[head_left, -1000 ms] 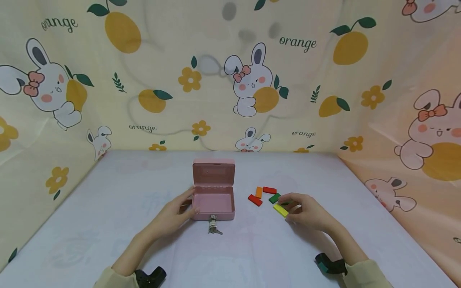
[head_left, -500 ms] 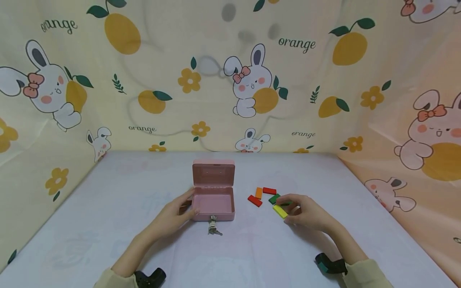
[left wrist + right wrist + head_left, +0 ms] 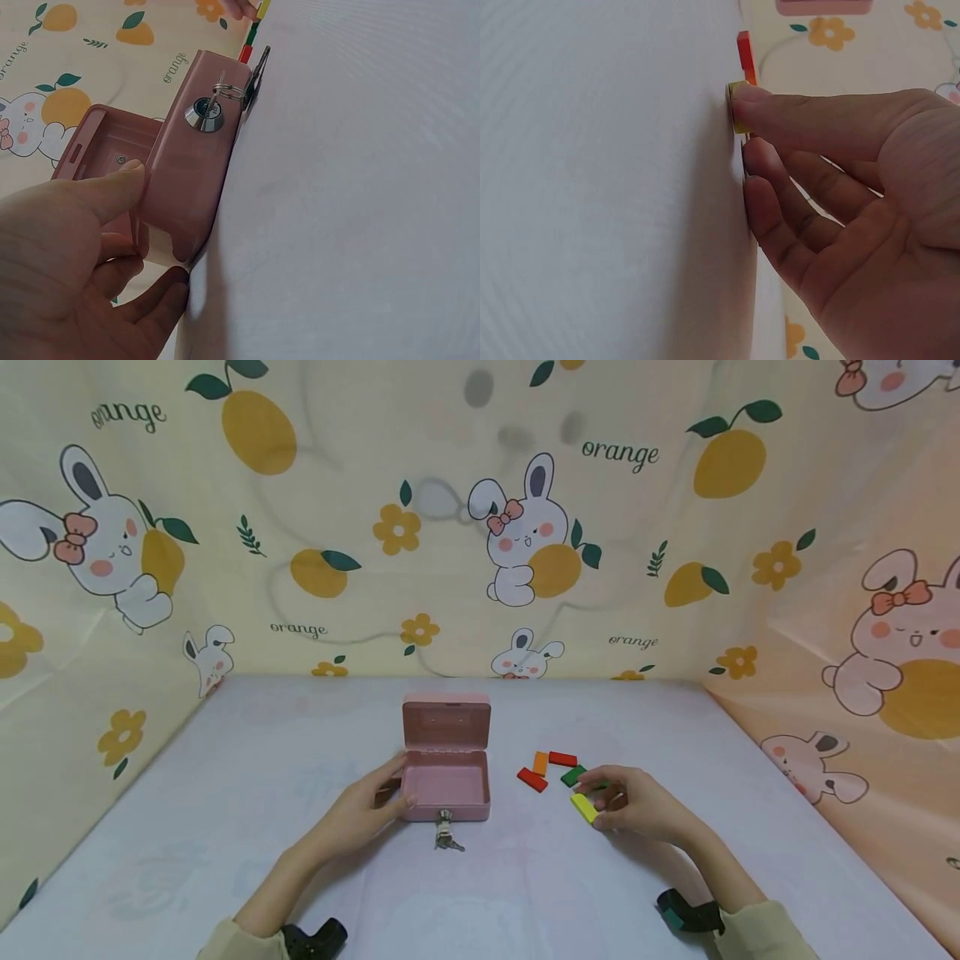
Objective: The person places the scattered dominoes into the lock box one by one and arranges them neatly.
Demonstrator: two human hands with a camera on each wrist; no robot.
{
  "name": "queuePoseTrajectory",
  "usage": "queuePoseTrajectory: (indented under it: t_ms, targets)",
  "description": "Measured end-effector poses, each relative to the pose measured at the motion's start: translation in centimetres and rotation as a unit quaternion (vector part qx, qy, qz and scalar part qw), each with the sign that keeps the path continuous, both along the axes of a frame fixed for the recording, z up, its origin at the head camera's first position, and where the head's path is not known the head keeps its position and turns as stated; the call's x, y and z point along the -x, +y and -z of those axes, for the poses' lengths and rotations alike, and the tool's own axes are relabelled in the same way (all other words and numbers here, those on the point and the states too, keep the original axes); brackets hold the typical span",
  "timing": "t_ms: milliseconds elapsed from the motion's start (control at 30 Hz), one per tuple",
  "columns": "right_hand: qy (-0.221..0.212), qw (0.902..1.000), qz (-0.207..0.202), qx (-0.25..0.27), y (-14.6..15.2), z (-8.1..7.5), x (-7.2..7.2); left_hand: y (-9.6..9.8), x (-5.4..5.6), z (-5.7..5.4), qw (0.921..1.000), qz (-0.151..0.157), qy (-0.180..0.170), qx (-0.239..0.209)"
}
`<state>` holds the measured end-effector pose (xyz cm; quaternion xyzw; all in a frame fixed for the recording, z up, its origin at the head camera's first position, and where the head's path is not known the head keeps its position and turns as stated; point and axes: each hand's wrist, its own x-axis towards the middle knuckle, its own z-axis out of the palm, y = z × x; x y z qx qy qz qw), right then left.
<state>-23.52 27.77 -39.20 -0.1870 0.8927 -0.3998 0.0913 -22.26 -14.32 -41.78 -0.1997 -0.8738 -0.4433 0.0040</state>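
A pink metal cash box stands with its lid raised and nothing inside. A small key ring with keys hangs from the front lock. My left hand grips the box's left wall, thumb over the rim, fingers along the outside. On the table to the right, my right hand holds a yellow block by its ends. Its thumb lies at the block's near end in the right wrist view, and the forefinger bends toward the far end. A green block lies beside that forefinger; more green shows under the fingers.
Between box and right hand lie two red blocks and an orange block. Black wrist cameras sit at both cuffs. A patterned cloth hangs behind and along both sides of the white table.
The yellow block has turned slightly and slid a little toward me under my right fingers. My left hand and the box have stayed put.
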Motion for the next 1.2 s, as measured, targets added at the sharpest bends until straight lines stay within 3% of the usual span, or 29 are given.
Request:
queuePoseTrajectory:
  t_ms: [433,1200]
  targets:
    - [-0.041,0.9991,0.004,0.008,0.48,0.53,0.2,0.02,0.09,0.25,1.0,0.002,0.003,0.0]
    - [-0.01,0.9999,-0.002,0.003,0.09,0.54,0.19,0.02,-0.09,0.18,0.9998,-0.016,-0.01,0.01]
